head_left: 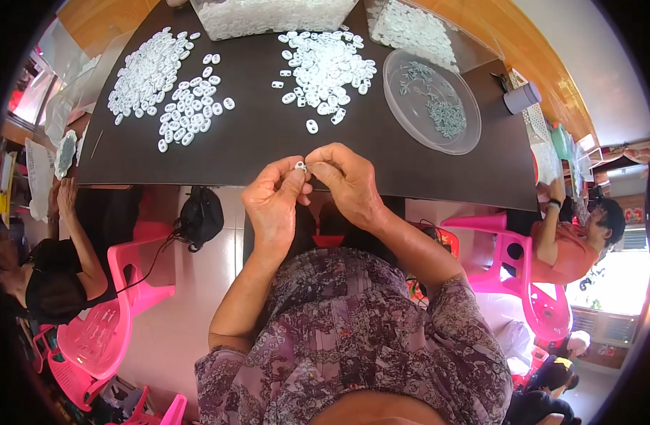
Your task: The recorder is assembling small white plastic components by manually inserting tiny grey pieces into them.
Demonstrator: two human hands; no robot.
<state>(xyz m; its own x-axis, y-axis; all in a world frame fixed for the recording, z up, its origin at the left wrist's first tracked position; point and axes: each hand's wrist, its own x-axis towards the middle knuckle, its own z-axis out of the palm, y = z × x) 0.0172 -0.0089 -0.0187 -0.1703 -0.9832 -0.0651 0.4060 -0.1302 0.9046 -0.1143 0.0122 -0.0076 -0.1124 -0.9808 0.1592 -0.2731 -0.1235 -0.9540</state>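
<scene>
Just off the table's near edge, my left hand [274, 205] pinches a small white oval plastic piece [300, 166] between thumb and fingers. My right hand [350, 185] meets it from the right, thumb and forefinger pressed together beside the piece. Whatever those right fingertips grip is too small to make out. Beyond my hands lies a loose heap of white two-holed pieces [323, 67]. Small grey screw-like pieces [447, 117] lie in a round clear plastic lid [404, 126] at the right.
More white pieces form a big heap [146, 74] and a smaller one [192, 110] on the dark table [247, 134]. Clear bins [275, 30] of white pieces stand at the far side. A grey cylinder [522, 98] lies right. People sit at both sides near pink chairs [119, 304].
</scene>
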